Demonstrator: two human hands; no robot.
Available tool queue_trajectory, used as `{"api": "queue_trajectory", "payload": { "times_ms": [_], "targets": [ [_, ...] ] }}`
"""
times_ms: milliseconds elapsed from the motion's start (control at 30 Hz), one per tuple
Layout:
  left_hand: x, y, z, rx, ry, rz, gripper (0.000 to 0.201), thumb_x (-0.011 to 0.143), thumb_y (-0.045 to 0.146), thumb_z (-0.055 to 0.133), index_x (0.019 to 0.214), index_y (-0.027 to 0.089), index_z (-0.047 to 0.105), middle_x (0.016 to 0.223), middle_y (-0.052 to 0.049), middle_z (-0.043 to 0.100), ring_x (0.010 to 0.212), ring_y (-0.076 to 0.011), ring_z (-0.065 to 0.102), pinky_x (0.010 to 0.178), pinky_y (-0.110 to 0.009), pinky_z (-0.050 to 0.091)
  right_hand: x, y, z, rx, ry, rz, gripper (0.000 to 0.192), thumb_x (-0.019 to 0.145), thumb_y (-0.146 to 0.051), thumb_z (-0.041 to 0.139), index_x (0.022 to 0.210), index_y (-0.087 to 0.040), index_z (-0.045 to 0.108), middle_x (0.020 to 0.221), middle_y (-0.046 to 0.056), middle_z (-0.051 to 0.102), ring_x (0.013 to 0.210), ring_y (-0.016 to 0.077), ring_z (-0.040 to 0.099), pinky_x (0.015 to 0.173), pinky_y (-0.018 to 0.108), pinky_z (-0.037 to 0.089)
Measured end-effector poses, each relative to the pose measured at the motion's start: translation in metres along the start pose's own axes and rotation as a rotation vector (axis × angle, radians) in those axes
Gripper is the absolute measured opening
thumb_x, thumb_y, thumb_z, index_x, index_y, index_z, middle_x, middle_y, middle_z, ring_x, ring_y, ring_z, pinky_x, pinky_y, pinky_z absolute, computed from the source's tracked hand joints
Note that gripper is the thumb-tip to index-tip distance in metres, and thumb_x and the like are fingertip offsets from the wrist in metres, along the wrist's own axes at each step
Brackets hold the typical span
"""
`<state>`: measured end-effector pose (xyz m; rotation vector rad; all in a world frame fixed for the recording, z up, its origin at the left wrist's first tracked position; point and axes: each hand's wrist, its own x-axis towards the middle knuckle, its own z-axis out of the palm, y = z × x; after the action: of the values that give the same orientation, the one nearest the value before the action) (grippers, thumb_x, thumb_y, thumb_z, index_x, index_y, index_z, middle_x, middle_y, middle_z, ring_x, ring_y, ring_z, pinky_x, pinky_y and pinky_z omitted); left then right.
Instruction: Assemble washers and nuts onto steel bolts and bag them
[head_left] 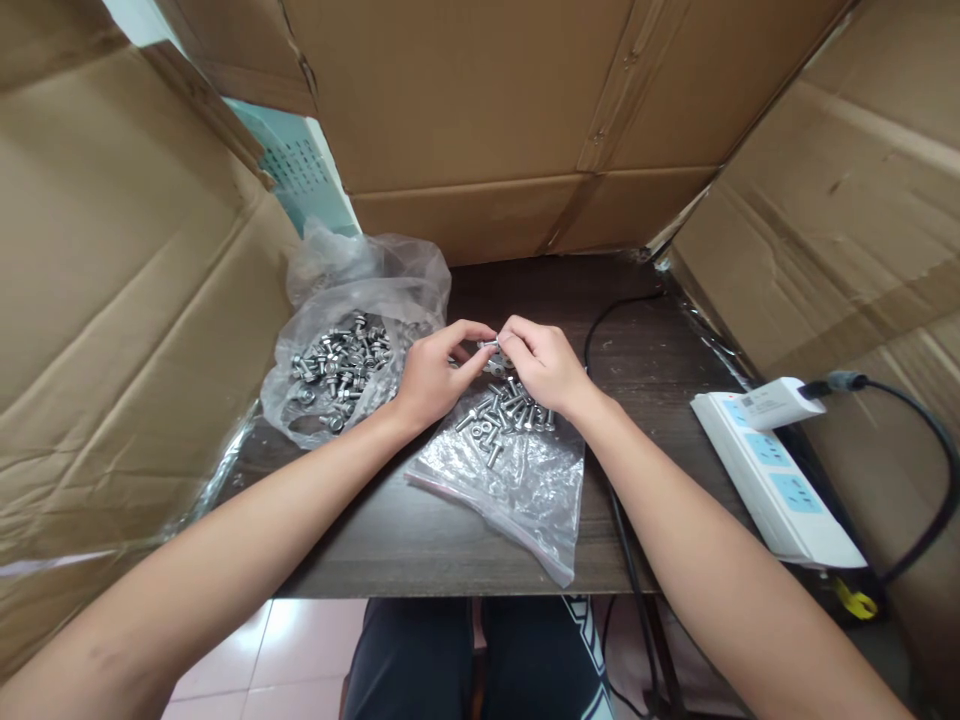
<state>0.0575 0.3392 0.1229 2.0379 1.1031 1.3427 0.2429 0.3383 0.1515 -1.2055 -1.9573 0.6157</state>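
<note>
At the far end of the flat bag (517, 500), the left hand (435, 375) and right hand (546, 365) pinch a small bolt (489, 344) — held where the two nearly meet. Loose bolts (517, 408) (a jumbled pile) lie on that bag.

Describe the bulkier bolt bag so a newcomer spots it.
On the dark table, start at the left hand and look just to its left. A rumpled clear bag sits there, its mouth gaping around metal bolts. Unlike the flat bag nearer the table's front edge, it stands puffed up.
</note>
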Motion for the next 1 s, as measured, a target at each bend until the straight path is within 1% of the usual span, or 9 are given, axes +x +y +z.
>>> {"api": "queue_trajectory", "payload": {
  "times_ms": [100,200,267,367,433,633,733,900,1000],
  "targets": [
    [0.0,0.0,0.0,-0.007,0.012,0.002,0.013,0.093,0.023,0.072,0.106,0.02,0.074,0.105,-0.002,0.081,0.063,-0.0096,0.072,0.067,-0.021,0.057,0.0,0.0,0.0,0.049,0.023,-0.025,0.009,0.092,-0.029,0.052,0.086,-0.023,0.053,0.075,0.0,0.055,0.07,0.0186,0.052,0.069,0.032,0.036],
    [0.0,0.001,0.0,-0.009,0.02,0.005,0.012,0.094,0.021,0.072,0.106,0.02,0.073,0.104,-0.001,0.081,0.061,-0.0089,0.072,0.065,-0.02,0.056,0.001,0.001,0.001,0.015,0.026,-0.043,0.033,0.102,-0.037,0.042,0.072,-0.023,0.048,0.075,0.002,0.052,0.073,0.0196,0.053,0.072,0.034,0.037],
    [0.0,0.001,0.0,-0.006,0.017,0.001,0.012,0.094,0.021,0.072,0.106,0.02,0.072,0.104,-0.001,0.081,0.061,-0.0089,0.072,0.065,-0.02,0.057,0.002,0.001,0.002,0.004,0.019,-0.064,0.037,0.103,-0.038,0.041,0.069,-0.023,0.046,0.076,0.003,0.051,0.073,0.0197,0.053,0.073,0.035,0.039],
    [0.0,0.002,-0.001,-0.013,0.011,-0.001,0.013,0.094,0.021,0.072,0.107,0.02,0.073,0.105,-0.001,0.081,0.062,-0.0091,0.072,0.065,-0.021,0.056,0.003,0.001,0.002,0.048,0.054,-0.081,0.011,0.09,-0.028,0.053,0.082,-0.022,0.052,0.087,0.004,0.056,0.074,0.0189,0.054,0.072,0.033,0.041],
    [0.0,0.002,-0.001,-0.013,0.011,-0.002,0.013,0.094,0.021,0.072,0.107,0.021,0.073,0.105,-0.002,0.081,0.062,-0.0092,0.072,0.065,-0.021,0.056,0.003,0.0,0.001,0.067,0.081,-0.073,0.004,0.085,-0.024,0.055,0.087,-0.022,0.052,0.091,0.004,0.058,0.074,0.0184,0.053,0.072,0.033,0.04],
    [0.0,0.001,0.0,-0.016,0.009,-0.005,0.013,0.094,0.023,0.071,0.107,0.02,0.072,0.106,-0.002,0.081,0.062,-0.0093,0.072,0.065,-0.021,0.057,0.002,-0.003,0.0,0.024,0.009,0.019,0.037,0.101,-0.041,0.044,0.069,-0.023,0.045,0.066,0.001,0.051,0.066,0.018,0.049,0.065,0.033,0.033],
    [0.0,0.001,0.0,-0.02,0.003,0.003,0.012,0.095,0.024,0.071,0.106,0.02,0.072,0.105,-0.002,0.081,0.061,-0.0091,0.072,0.064,-0.02,0.057,0.001,-0.003,0.0,0.042,0.003,0.029,0.028,0.098,-0.039,0.048,0.076,-0.022,0.051,0.069,0.0,0.055,0.067,0.0177,0.051,0.066,0.032,0.033],
    [-0.001,0.003,-0.001,-0.028,-0.005,0.012,0.013,0.094,0.023,0.072,0.106,0.021,0.072,0.105,-0.001,0.081,0.062,-0.0093,0.072,0.065,-0.02,0.057,0.0,-0.004,-0.006,0.052,-0.03,0.044,0.043,0.103,-0.045,0.04,0.067,-0.022,0.046,0.061,0.0,0.047,0.062,0.0172,0.047,0.064,0.033,0.031],
    [-0.001,0.004,-0.001,-0.019,-0.016,0.009,0.013,0.095,0.025,0.071,0.107,0.021,0.073,0.105,-0.001,0.081,0.063,-0.0097,0.073,0.066,-0.021,0.058,0.0,-0.005,-0.009,0.108,-0.036,0.023,0.024,0.095,-0.036,0.048,0.074,-0.023,0.05,0.064,-0.002,0.049,0.063,0.017,0.047,0.064,0.032,0.033]
  ]
}}
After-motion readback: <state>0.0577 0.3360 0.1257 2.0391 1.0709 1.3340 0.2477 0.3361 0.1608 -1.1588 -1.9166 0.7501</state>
